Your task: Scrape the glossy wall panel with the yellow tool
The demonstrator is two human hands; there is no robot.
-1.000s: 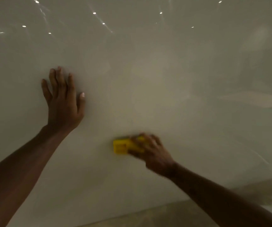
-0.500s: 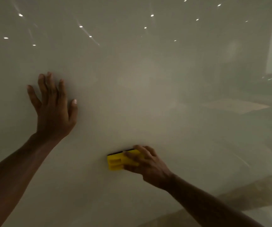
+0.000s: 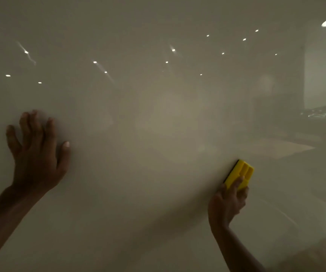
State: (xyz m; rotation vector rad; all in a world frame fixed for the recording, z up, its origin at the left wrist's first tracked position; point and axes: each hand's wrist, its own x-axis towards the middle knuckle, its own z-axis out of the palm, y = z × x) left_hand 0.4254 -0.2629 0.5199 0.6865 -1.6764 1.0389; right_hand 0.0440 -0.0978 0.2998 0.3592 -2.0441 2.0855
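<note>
A glossy pale wall panel fills almost the whole view and mirrors small ceiling lights. My right hand grips a yellow tool at the lower right; the tool is tilted, with its dark edge pressed against the panel on the upper left side. My left hand lies flat on the panel at the left, fingers spread and pointing up, holding nothing.
Reflections of a bright window and dim room furnishings show on the panel's right side. A darker strip of floor appears at the bottom right corner.
My right hand has carried the yellow tool to the right and turned it from lying level to standing tilted. The view has shifted downward and to the right; my left hand stays flat on the panel.
</note>
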